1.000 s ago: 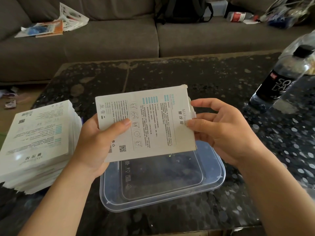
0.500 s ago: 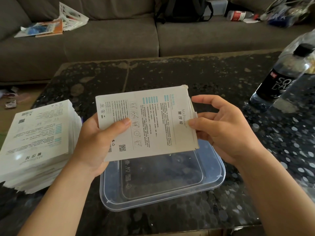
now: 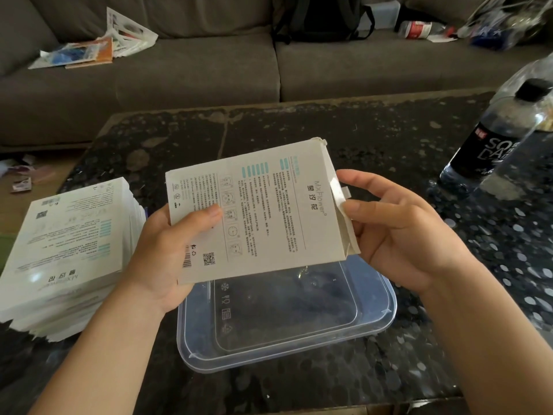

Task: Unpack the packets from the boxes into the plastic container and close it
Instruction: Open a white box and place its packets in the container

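I hold a flat white printed box (image 3: 269,211) over the clear plastic container (image 3: 374,319), which sits on the dark table with nothing in it. My left hand (image 3: 167,253) grips the box's left end, thumb on its face. My right hand (image 3: 398,229) pinches the flap at the box's right end, which is lifted away from the box. No packets show in the opening. A stack of flat white packages (image 3: 65,250) with the same print lies on the table to the left.
A dark soda bottle (image 3: 490,142) and a clear bottle (image 3: 526,163) stand at the table's right. Behind the table is a grey sofa (image 3: 191,67) with papers, a black backpack (image 3: 323,16) and clutter on it.
My right hand has pulled the end flap of the box open; earlier it lay shut against the box. The left hand keeps the same grip.
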The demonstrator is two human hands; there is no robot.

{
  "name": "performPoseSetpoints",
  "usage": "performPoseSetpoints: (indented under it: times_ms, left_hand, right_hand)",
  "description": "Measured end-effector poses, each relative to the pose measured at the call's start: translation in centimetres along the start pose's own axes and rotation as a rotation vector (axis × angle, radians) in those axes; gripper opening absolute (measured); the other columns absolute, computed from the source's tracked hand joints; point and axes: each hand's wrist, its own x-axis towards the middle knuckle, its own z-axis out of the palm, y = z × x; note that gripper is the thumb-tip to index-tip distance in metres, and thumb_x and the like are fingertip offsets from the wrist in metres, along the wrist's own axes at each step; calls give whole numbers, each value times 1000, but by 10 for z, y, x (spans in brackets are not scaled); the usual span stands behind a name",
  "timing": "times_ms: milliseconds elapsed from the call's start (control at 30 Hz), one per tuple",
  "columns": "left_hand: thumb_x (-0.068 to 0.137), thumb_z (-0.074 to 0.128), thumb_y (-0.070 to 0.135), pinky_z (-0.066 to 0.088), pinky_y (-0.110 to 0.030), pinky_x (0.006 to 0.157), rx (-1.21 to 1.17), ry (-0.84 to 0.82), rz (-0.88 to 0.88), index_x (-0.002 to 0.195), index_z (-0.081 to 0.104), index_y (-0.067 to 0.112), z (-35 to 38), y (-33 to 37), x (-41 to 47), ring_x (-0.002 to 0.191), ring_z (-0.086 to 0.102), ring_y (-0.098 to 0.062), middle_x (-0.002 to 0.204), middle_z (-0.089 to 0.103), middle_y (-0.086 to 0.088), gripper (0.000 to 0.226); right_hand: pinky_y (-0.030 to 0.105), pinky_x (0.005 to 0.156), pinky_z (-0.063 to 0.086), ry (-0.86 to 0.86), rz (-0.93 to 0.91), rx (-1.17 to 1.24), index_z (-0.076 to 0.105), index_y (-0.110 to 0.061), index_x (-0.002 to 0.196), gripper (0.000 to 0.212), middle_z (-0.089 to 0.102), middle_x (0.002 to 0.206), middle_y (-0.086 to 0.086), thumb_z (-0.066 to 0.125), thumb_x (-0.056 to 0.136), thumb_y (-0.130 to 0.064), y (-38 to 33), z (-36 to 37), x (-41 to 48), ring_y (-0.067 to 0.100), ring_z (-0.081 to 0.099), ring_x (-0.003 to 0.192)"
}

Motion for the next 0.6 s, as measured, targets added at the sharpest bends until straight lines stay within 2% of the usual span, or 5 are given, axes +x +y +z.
performPoseSetpoints:
  times_ms: [133, 300, 433, 500, 600]
  left_hand:
    - [77, 67, 26, 56, -51, 91, -26, -3, -23, 120, 70, 26, 0, 0, 1, 114, 71, -31, 121, 75, -7, 43]
    - [77, 67, 27, 56, -50, 91, -24, 3, -36, 122, 69, 26, 1, -1, 0, 115, 71, -32, 121, 75, -7, 45]
    - [78, 67, 28, 55, -52, 95, -24, 3, -41, 130, 66, 24, 1, -1, 0, 118, 69, -34, 124, 74, -9, 52]
    - [78, 67, 29, 52, -54, 98, -28, -2, -44, 130, 66, 24, 0, -1, 1, 120, 67, -35, 125, 73, -9, 52]
    - [79, 67, 29, 51, -54, 98, -39, -21, -54, 126, 67, 27, 0, -2, 1, 119, 67, -35, 123, 74, -8, 48]
  right_hand:
    - [43, 73, 60, -69, 28, 47, 47, -4, 142, 59, 65, 126, 26, 60, 84, 2, 5, -6, 4, 38, 70, 99]
    - [40, 74, 61, -89, 79, 101, 48, -1, 141, 53, 66, 126, 24, 53, 88, 0, 6, -7, 6, 36, 69, 103]
    - [45, 89, 55, -131, 138, 154, 45, 1, 144, 55, 65, 128, 22, 55, 89, -1, 8, -6, 8, 35, 65, 110]
    - [45, 94, 53, -136, 154, 189, 52, 0, 140, 53, 65, 129, 21, 56, 87, 0, 9, -4, 9, 33, 66, 110]
    - [43, 88, 57, -78, 187, 259, 64, -5, 127, 42, 68, 125, 20, 51, 86, -2, 13, 2, 7, 33, 69, 110]
